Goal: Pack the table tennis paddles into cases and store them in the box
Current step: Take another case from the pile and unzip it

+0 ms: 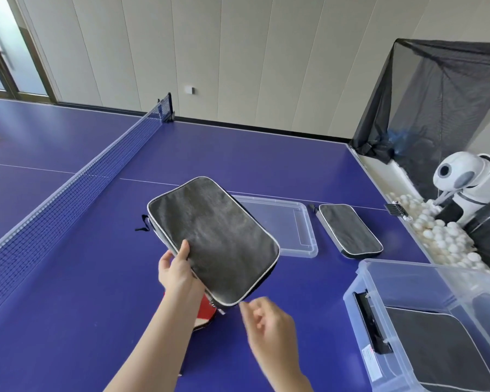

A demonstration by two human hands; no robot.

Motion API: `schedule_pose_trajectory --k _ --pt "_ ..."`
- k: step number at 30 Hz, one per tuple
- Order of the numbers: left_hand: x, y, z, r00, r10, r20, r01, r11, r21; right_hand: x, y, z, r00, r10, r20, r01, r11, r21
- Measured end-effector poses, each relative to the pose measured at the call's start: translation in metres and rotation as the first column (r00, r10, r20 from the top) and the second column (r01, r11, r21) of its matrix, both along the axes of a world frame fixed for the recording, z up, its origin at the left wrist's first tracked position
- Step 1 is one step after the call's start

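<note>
Right hand (266, 329), blurred at the near edge of the blue table (68, 306), curls its fingers just beside the corner of a black fabric paddle case with grey piping (212, 239); any pinch is unclear. Left hand (178, 270) grips that case's side, tilted above a red-faced paddle (207, 309).

I am holding up a case (212, 241).
My left hand (178, 271) is gripping its edge, my right hand (266, 326) is hovering at its near corner, a red paddle (207, 310) is showing beneath.
</note>
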State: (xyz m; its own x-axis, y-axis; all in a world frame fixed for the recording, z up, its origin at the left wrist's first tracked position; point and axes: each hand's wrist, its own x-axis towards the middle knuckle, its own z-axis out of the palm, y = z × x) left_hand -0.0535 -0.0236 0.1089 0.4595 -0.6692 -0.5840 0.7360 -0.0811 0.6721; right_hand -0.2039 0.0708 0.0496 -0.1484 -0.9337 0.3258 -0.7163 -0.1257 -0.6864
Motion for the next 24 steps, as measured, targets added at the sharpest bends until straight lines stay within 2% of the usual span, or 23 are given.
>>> schedule_pose_trajectory --k 3,5,7,9,11,12,14,16,19,21,24 --pt "0.023 0.014 -0.015 0.983 -0.168 0.070 0.171 0.985 -0.033 -0.037 -0.005 0.013 0.963 -0.169 0.211 0.179 0.983 -0.029" --pt "0.032 0.027 -0.026 0.933 -0.346 0.094 0.350 0.936 -0.028 -0.057 -0.016 0.017 0.920 -0.221 0.325 0.207 0.975 0.080" --pt "0.034 0.040 -0.039 0.850 -0.520 0.081 0.523 0.852 -0.013 -0.069 -0.024 0.017 0.859 -0.211 0.466 0.066 0.950 0.307" --pt "0.030 0.050 -0.052 0.771 -0.636 0.034 0.636 0.772 0.001 -0.072 -0.023 0.017 0.779 -0.184 0.600 -0.169 0.859 0.484" --pt "0.024 0.058 -0.064 0.720 -0.694 -0.009 0.694 0.719 0.027 -0.068 -0.011 0.022 0.603 -0.208 0.770 -0.420 0.738 0.528" --pt "0.020 0.061 -0.068 0.706 -0.708 -0.013 0.708 0.705 0.038 -0.066 -0.004 0.022 0.506 -0.252 0.825 -0.496 0.698 0.517" --pt "0.011 0.067 -0.075 0.706 -0.707 0.049 0.702 0.707 0.082 -0.066 0.006 0.019 0.420 -0.299 0.857 -0.521 0.694 0.497" --pt "0.001 0.072 -0.084 0.674 -0.710 0.206 0.682 0.705 0.194 -0.067 0.011 0.006 0.462 -0.309 0.832 -0.398 0.765 0.505" --pt "-0.024 0.083 -0.091 0.475 -0.757 0.450 0.701 0.634 0.327 -0.067 0.015 -0.007 0.686 -0.304 0.661 -0.131 0.842 0.524" --pt "-0.046 0.090 -0.093 0.397 -0.800 0.450 0.783 0.551 0.288 -0.064 0.019 -0.008 0.798 -0.255 0.545 -0.070 0.861 0.504" --pt "-0.079 0.098 -0.081 0.342 -0.881 0.328 0.884 0.420 0.204 -0.056 0.023 -0.003 0.849 -0.195 0.491 -0.093 0.860 0.503"
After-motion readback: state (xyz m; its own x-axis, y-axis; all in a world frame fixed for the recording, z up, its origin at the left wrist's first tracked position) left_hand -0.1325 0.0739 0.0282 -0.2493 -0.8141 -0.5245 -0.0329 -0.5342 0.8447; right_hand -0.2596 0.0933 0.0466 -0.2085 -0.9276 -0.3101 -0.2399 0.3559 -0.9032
